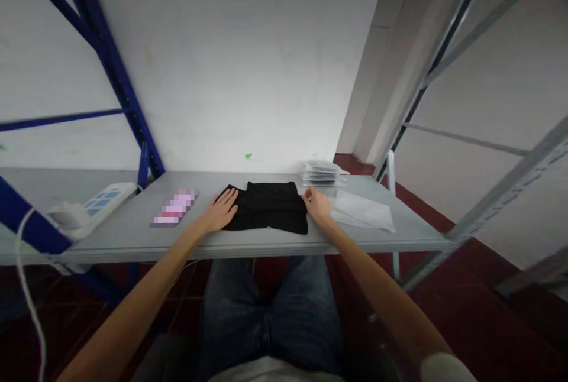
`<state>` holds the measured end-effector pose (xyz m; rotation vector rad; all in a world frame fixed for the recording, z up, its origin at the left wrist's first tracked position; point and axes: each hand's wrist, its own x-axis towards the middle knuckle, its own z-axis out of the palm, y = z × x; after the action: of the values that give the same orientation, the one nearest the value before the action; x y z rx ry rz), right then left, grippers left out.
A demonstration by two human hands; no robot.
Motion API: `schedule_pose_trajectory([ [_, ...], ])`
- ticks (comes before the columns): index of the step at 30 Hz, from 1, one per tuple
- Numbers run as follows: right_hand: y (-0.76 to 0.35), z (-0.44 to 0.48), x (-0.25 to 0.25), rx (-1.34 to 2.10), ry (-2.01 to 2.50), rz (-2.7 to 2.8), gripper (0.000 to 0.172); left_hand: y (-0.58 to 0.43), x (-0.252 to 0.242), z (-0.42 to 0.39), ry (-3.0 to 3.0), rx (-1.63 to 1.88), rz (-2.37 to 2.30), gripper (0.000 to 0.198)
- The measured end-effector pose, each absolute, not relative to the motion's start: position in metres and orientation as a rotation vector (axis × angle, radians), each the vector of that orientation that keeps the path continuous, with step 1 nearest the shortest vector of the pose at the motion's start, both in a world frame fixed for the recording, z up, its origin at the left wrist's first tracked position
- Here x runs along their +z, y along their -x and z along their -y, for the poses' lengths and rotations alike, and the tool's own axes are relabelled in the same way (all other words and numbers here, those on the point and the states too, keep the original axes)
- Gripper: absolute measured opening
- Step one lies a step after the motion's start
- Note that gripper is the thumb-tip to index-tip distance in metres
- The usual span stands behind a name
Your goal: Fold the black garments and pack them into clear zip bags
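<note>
A black cloth garment lies spread on the grey shelf top; its exact kind is hard to make out. My left hand rests flat on the garment's left end, fingers stretched out. At the opposite side, my right hand has its fingers curled in a pinch at the garment's right edge. Just right of that hand lies a flat, whitish, translucent plastic bag.
Behind the bag sits a stack of white packets. A blurred-out phone-like object lies to the left, and farther left a white power strip. Blue rack posts and a grey frame flank the shelf; a white panel stands behind.
</note>
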<state>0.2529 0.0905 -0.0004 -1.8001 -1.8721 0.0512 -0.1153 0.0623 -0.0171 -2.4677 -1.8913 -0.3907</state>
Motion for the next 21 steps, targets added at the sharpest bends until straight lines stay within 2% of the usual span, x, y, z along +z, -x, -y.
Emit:
schedule_pose_trajectory([
  [4, -0.247, -0.084, 0.011, -0.089, 1.668, 1.809, 0.026, 0.142, -0.008, -0.055, 2.241, -0.374, 2.009, 0.066],
  [7, -0.218, -0.070, 0.020, -0.132, 1.520, 1.906, 0.037, 0.149, 0.002, -0.049, 2.084, -0.374, 2.072, 0.056],
  [14, -0.116, -0.056, 0.004, 0.004, 1.188, 2.314, 0.061, 0.127, 0.013, -0.036, 1.921, -0.333, 2.215, 0.055],
  [21, -0.089, -0.069, -0.024, 0.169, 1.284, 2.375, 0.078, 0.122, 0.012, -0.041, 1.940, -0.452, 2.171, 0.036],
])
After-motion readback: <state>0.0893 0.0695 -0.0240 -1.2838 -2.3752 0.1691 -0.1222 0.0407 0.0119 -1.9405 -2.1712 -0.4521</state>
